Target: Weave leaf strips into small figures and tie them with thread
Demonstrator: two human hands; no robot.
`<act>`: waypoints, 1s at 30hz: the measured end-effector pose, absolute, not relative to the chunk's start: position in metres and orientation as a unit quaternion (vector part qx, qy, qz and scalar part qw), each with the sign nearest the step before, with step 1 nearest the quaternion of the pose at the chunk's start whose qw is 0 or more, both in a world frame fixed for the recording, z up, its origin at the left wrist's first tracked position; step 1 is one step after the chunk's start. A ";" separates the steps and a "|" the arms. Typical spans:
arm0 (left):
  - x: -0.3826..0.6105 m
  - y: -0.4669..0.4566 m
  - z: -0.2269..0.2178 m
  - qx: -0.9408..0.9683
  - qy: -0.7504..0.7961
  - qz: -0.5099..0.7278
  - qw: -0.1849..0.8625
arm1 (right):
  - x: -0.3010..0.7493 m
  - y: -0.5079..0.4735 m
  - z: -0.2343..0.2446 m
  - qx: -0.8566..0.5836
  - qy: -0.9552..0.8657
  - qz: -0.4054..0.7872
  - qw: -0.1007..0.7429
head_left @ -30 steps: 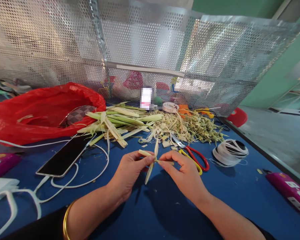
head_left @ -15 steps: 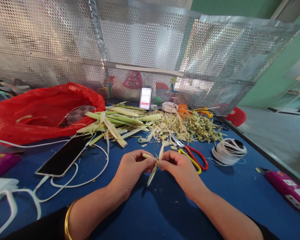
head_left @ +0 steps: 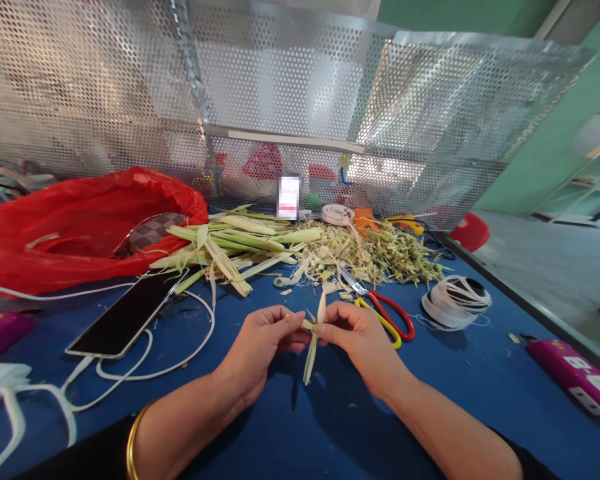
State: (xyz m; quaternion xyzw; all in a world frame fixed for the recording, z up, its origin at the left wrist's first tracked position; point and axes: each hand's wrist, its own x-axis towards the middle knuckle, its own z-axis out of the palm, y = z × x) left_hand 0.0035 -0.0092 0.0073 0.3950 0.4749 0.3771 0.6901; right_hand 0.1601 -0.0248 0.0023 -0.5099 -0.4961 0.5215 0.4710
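Observation:
My left hand (head_left: pixel 263 347) and my right hand (head_left: pixel 360 340) meet above the blue table (head_left: pixel 330 420), both pinching pale crossed leaf strips (head_left: pixel 314 337). One strip stands nearly upright between the fingertips, its lower end hanging toward the table. A gold bangle (head_left: pixel 133 440) is on my left wrist. Just beyond my right hand lie scissors (head_left: pixel 380 308) with red and yellow handles.
A pile of green leaf stalks (head_left: pixel 235 243) and trimmings (head_left: pixel 380 253) lies behind the hands. A red plastic bag (head_left: pixel 80 223) sits at the left, a phone (head_left: pixel 125 317) with a white cable (head_left: pixel 145 360) before it. A spool of white thread (head_left: pixel 457 300) and a magenta box (head_left: pixel 577 383) are at the right. Perforated metal panels (head_left: pixel 300 100) stand behind.
The hands have drawn closer together around the strips. The long strip has swung from slanted to nearly upright and hangs lower.

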 end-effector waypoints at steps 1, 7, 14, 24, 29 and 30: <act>0.004 -0.009 0.007 0.387 0.472 0.376 0.697 | 0.160 -0.024 0.002 -0.508 -0.493 0.525 0.472; 0.004 -0.008 0.006 0.352 0.465 0.370 0.723 | 0.162 -0.024 0.002 -0.501 -0.502 0.526 0.468; -0.003 -0.004 0.011 0.357 0.477 0.397 0.698 | 0.166 -0.023 0.003 -0.499 -0.541 0.502 0.454; -0.002 -0.002 0.010 0.312 0.472 0.363 0.741 | 0.165 -0.023 0.006 -0.530 -0.528 0.501 0.435; -0.002 -0.004 0.015 0.360 0.476 0.375 0.709 | 0.167 -0.024 0.013 -0.545 -0.522 0.494 0.432; -0.002 -0.005 0.015 0.383 0.476 0.370 0.700 | 0.167 -0.024 0.013 -0.542 -0.522 0.496 0.433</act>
